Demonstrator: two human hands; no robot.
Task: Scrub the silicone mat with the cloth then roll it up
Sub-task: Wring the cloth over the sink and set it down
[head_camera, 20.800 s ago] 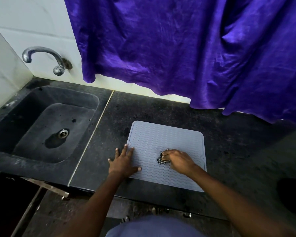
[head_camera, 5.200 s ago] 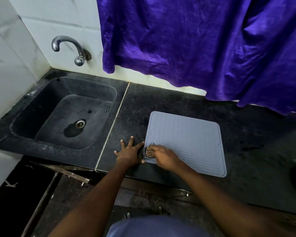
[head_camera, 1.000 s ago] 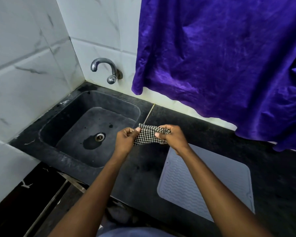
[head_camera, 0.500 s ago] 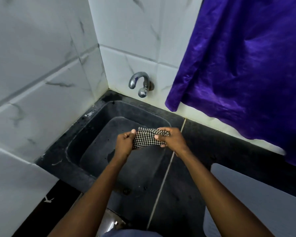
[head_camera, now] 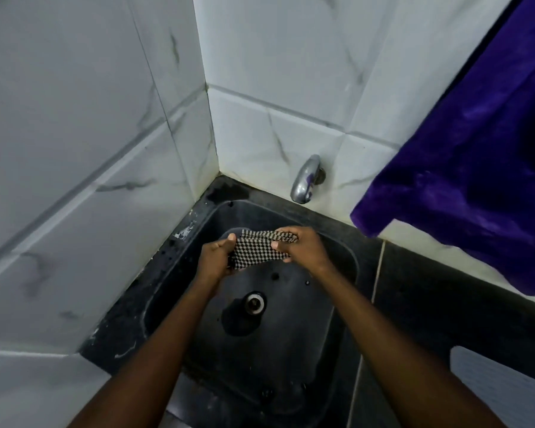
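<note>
Both hands are up over the sink (head_camera: 291, 350), holding the checkered cloth (head_camera: 257, 251) between them. The left hand (head_camera: 213, 257) has its fingers curled round the cloth's left end with the thumb on top. The right hand (head_camera: 303, 251) pinches the right end, thumb pressed on the front of it. So both are clamped on the cloth, close together, with the fabric bunched across the short gap.

The cloth is in the air above the back part of the black basin, just in front of the tap (head_camera: 305, 180) and not touching it. The drain (head_camera: 255, 302) sits lower in the basin, below the hands.

The mat (head_camera: 504, 393), pale grey, lies flat on the dark desk (head_camera: 430, 304) at the bottom right, well apart from the hands and cloth, and only a corner of it is in shot. A purple curtain (head_camera: 476, 180) hangs at the right over the back of the desk, and white marbled tiles (head_camera: 74, 149) fill the corner behind the sink
</note>
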